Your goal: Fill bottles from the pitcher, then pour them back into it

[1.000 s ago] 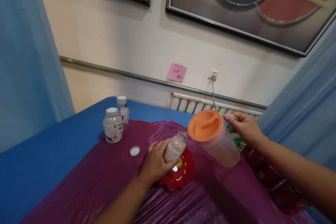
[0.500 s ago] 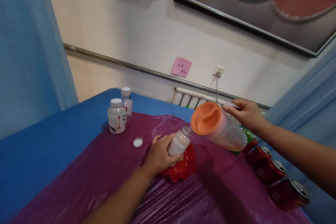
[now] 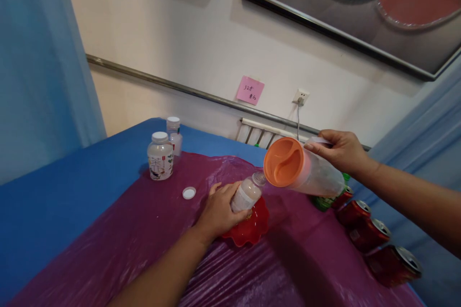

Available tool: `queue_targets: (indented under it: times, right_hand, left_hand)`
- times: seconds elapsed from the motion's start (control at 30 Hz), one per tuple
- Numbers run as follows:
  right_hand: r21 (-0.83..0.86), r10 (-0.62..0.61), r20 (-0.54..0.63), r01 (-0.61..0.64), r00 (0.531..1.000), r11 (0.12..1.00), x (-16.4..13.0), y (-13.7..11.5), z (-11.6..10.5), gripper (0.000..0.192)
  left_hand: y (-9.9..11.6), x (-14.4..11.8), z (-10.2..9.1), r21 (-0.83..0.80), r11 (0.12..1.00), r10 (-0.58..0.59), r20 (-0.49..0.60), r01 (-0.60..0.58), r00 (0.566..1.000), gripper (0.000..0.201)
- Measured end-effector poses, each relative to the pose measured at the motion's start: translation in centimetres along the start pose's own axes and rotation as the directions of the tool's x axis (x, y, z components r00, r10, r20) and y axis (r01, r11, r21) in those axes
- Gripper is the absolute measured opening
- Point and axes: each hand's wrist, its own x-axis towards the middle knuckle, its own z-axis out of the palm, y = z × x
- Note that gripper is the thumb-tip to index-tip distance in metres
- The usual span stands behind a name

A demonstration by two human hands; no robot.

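My left hand [image 3: 219,211] grips a small clear bottle [image 3: 248,193] with no cap, tilted to the right over a red scalloped bowl [image 3: 255,224]. My right hand [image 3: 340,149] holds the handle of a clear pitcher [image 3: 306,176] with an orange lid [image 3: 284,162]. The pitcher is tipped almost level, its lid rim right next to the bottle's mouth. A loose white cap [image 3: 189,193] lies on the purple plastic sheet [image 3: 144,244] left of my left hand.
Two capped bottles stand at the back left, a squat labelled one [image 3: 160,156] and a slimmer one [image 3: 175,135]. Red cans [image 3: 372,234] and a green can [image 3: 324,200] lie at the right. The table has a blue cover [image 3: 54,211]. Blue curtains hang on both sides.
My right hand has lifted and tipped the pitcher further toward level, bringing its lid close to the bottle's mouth. My left hand keeps the bottle tilted over the bowl.
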Motion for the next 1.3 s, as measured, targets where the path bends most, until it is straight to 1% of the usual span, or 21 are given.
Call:
queue_targets:
  times: [0.2, 0.47, 0.8, 1.03, 1.3]
  right_hand:
    - [-0.035, -0.004, 0.018, 0.005, 1.000, 0.999, -0.1, 0.3, -0.3, 0.059]
    - [-0.051, -0.008, 0.003, 0.008, 1.000, 0.999, 0.0, -0.2, -0.9, 0.065]
    - [-0.059, 0.002, 0.005, -0.002, 1.000, 0.998, -0.2, 0.4, -1.7, 0.061]
    - [-0.049, 0.007, 0.012, -0.006, 1.000, 0.999, -0.2, 0.1, -1.7, 0.064]
    - [-0.087, -0.004, 0.006, 0.005, 1.000, 0.996, -0.2, 0.0, -2.0, 0.064]
  left_hand:
    - [0.0, 0.0, 0.1, -0.003, 1.000, -0.005, -0.013, 0.005, 1.000, 0.065]
    - [-0.2, 0.0, 0.2, 0.012, 1.000, 0.012, -0.008, -0.012, 1.000, 0.063]
    - [-0.1, -0.1, 0.3, 0.025, 1.000, 0.014, 0.002, -0.014, 1.000, 0.059]
    - [-0.5, -0.1, 0.4, 0.011, 1.000, 0.017, 0.007, -0.017, 1.000, 0.065]
    - [-0.5, -0.1, 0.5, 0.025, 0.999, 0.025, 0.015, -0.026, 1.000, 0.063]
